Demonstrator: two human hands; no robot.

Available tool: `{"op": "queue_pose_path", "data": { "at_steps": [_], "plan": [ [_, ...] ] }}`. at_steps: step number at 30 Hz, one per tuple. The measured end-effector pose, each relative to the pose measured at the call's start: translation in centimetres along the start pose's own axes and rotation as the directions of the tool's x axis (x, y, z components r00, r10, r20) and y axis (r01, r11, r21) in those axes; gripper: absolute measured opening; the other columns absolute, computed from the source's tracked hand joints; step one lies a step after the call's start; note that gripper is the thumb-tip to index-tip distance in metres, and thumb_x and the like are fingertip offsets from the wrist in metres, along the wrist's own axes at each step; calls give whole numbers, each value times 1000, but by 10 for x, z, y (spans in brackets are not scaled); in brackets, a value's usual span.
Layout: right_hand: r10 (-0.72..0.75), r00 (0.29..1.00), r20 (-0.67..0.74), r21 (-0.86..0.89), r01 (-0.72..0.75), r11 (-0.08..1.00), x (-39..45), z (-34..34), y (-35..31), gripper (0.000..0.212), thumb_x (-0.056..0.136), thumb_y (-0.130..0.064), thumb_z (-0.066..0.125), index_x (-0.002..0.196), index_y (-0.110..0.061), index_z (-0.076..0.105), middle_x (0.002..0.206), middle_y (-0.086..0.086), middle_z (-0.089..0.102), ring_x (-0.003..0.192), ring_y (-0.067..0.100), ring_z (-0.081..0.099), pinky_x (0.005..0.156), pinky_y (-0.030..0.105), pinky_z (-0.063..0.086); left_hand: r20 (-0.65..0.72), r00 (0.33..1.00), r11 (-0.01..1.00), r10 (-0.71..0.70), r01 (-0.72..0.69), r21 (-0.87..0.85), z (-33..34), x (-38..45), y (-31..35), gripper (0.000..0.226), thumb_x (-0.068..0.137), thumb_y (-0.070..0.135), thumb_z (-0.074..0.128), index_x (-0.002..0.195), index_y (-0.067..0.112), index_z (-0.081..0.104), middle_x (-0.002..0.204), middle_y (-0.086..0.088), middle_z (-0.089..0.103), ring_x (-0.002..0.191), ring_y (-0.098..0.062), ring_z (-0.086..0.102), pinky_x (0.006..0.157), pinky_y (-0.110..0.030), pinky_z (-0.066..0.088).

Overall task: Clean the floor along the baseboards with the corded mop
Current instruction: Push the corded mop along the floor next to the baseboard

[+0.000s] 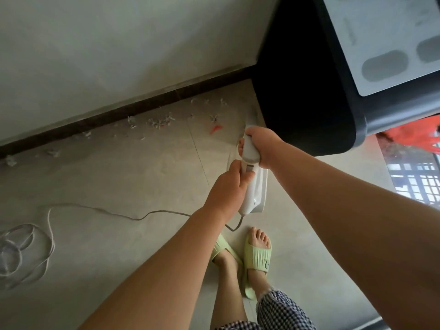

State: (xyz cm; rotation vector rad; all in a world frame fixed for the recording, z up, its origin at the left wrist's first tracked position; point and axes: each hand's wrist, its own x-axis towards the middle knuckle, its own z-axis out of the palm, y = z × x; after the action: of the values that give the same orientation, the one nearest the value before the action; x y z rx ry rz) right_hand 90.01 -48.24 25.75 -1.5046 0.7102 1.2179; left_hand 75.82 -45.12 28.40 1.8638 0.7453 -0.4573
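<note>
Both hands hold the white corded mop [252,184] upright over the grey tiled floor. My right hand [262,146] grips the top of its handle. Just below it, my left hand [228,184] is wrapped round the shaft. The mop's head is hidden beneath the hands and body of the tool. A grey cord [100,209] leaves the lower end of the mop and runs left across the floor into a loose coil [21,253]. A dark baseboard [119,113] runs diagonally under the pale wall, with several white paper scraps [159,122] and a red scrap [215,129] lying along it.
A large black appliance [309,91] with a grey top panel stands at the right, against the wall. My feet in pale green slippers [257,256] stand right behind the mop. A window or glass door [416,177] shows at the far right.
</note>
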Motion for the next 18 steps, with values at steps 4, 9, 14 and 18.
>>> {"op": "queue_pose_path", "data": {
  "at_steps": [4, 9, 14, 18],
  "plan": [
    [-23, 999, -34, -72, 21, 997, 2, 8, -8, 6, 98, -12, 45, 96, -7, 47, 73, 9, 55, 58, 16, 55, 56, 28, 53, -36, 999, 999, 1, -3, -46, -2, 7, -1, 25, 104, 39, 34, 109, 17, 45, 93, 0, 60, 80, -16, 57, 57, -17, 39],
    [-61, 995, -73, -236, 42, 971, 11, 17, -12, 7, 96, -11, 46, 95, -6, 49, 81, 9, 53, 72, 20, 56, 76, 35, 55, -15, 1000, 998, -16, 15, -67, -5, 13, -3, 34, 104, 40, 33, 118, 12, 48, 97, 3, 56, 85, -14, 55, 55, -11, 36],
    [-12, 995, -94, -153, -3, 988, 19, 16, -8, 12, 97, -14, 46, 108, -9, 46, 83, 11, 55, 62, 18, 56, 57, 31, 54, 93, 995, 990, -45, 57, -131, -9, 21, -8, 38, 98, 42, 49, 124, 15, 43, 110, -1, 61, 97, -18, 59, 74, -25, 44],
    [9, 997, -82, -147, -21, 989, 23, 20, -6, 9, 98, -15, 46, 104, -8, 45, 78, 10, 56, 59, 18, 56, 51, 29, 53, 64, 994, 989, -93, 99, -107, -6, 23, -10, 48, 89, 37, 66, 125, 19, 41, 110, 4, 61, 98, -19, 61, 77, -29, 46]
  ]
}}
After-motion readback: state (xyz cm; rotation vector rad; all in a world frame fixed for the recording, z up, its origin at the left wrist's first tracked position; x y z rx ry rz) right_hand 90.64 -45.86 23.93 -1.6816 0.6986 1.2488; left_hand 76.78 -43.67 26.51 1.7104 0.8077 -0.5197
